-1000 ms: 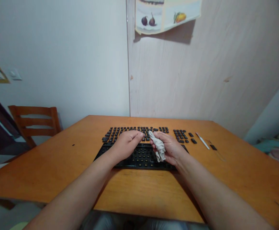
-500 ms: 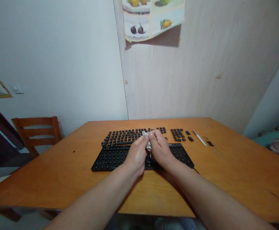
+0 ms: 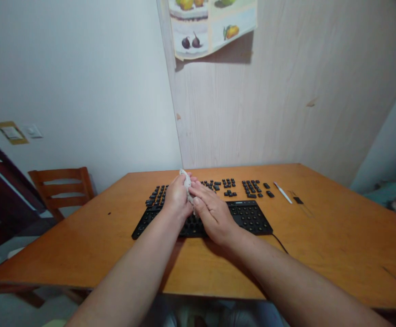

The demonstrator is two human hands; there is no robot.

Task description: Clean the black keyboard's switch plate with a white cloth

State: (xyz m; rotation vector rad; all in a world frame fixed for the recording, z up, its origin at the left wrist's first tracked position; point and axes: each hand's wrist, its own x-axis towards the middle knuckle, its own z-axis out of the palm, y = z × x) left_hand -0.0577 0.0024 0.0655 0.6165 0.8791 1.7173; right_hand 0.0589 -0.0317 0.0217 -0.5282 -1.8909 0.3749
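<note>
A crumpled off-white cloth (image 3: 187,182) is squeezed between my two hands, above the black keyboard base (image 3: 251,219). My left hand (image 3: 175,198) is closed round the cloth from the left, its thumb on top. My right hand (image 3: 215,217) presses against it from the right, fingers fairly straight and together. Part of the cloth is hidden between the palms. The keyboard base has its keycaps off and lies flat on the table, its middle covered by my hands. Behind it, loose black keycaps (image 3: 250,187) are laid out in keyboard order, partly hidden by my hands.
To the right lie a white pen-like tool (image 3: 283,192) and a small dark piece with thin wires (image 3: 298,200). A cable (image 3: 280,243) runs from the keyboard. The wooden table (image 3: 324,254) meets the wall; a chair (image 3: 61,186) stands at the left.
The cloth was in my right hand with my left hand apart; my hands then came together round it. Now they have shifted left, with my right fingers straighter. The camera view has turned slightly.
</note>
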